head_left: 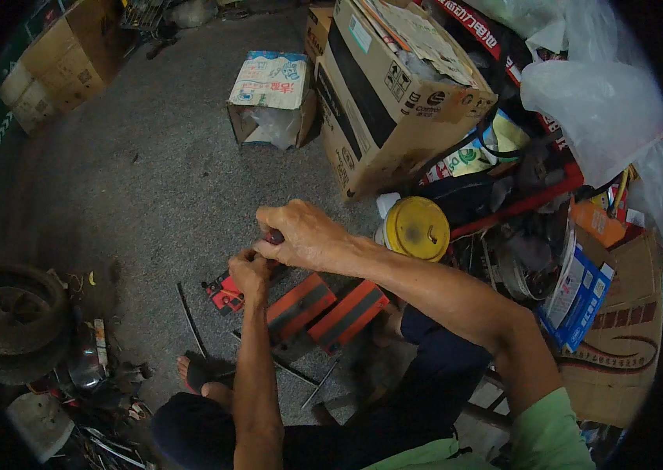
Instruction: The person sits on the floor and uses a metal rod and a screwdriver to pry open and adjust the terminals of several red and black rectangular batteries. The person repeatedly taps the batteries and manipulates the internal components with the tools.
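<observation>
My right hand [300,233] is wrapped round a dark red handle [273,236], perhaps a screwdriver's; its other end is hidden. Just below it, my left hand [250,275] has its fingers pressed together, and what they pinch cannot be made out. Beside the left hand, low over the floor, is a red and black part [225,294]. Two orange-red blocks with dark stripes lie to the right of my left forearm: one nearer block [300,304] and another block [349,315] partly under my right arm.
Thin dark rods [191,321] lie around my feet. A yellow-lidded bucket [418,229] stands beyond my right forearm, near a large cardboard box [394,117] and a small open box [270,98]. Stacked tyres [14,313] are at left; clutter and plastic bags [590,117] crowd the right.
</observation>
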Demonstrator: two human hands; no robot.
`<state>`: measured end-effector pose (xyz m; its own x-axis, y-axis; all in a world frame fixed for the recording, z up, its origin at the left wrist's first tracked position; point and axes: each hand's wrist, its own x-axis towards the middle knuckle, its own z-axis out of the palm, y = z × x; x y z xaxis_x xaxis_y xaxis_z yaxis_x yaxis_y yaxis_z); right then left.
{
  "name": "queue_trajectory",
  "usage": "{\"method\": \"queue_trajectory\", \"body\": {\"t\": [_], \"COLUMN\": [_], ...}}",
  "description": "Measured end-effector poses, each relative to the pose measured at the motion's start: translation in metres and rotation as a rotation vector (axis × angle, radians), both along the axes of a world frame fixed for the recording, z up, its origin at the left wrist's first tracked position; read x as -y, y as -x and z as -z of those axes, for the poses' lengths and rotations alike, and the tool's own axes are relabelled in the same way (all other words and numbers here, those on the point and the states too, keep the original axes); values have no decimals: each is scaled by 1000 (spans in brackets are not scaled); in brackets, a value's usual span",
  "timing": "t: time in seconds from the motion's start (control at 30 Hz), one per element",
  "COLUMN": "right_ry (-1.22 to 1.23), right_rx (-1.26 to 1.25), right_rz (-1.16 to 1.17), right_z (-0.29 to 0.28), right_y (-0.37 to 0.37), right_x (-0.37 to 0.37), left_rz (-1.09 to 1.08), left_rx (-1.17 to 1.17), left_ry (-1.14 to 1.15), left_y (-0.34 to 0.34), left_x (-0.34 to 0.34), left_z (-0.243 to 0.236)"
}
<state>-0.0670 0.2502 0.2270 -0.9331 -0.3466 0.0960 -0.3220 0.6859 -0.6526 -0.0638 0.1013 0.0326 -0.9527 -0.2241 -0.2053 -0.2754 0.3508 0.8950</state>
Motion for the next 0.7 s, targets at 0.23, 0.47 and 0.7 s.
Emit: {"method": "queue_trajectory", "body": {"t": [0.23, 0.47, 0.7], "right_ry": [65, 38, 61], "right_rx": [57, 92, 100], "right_rz": [5, 19, 40], "right_z": [0, -4, -2], "right_y": [6, 9, 15], "right_x": [3, 3, 4], "left_rz": [-28, -20, -1], "left_rx": [-42, -43, -25], "left_ry": [61, 91, 51], "left_y": [2, -2, -2], "left_x": [8, 9, 13], "left_z": [13, -1, 4]}}
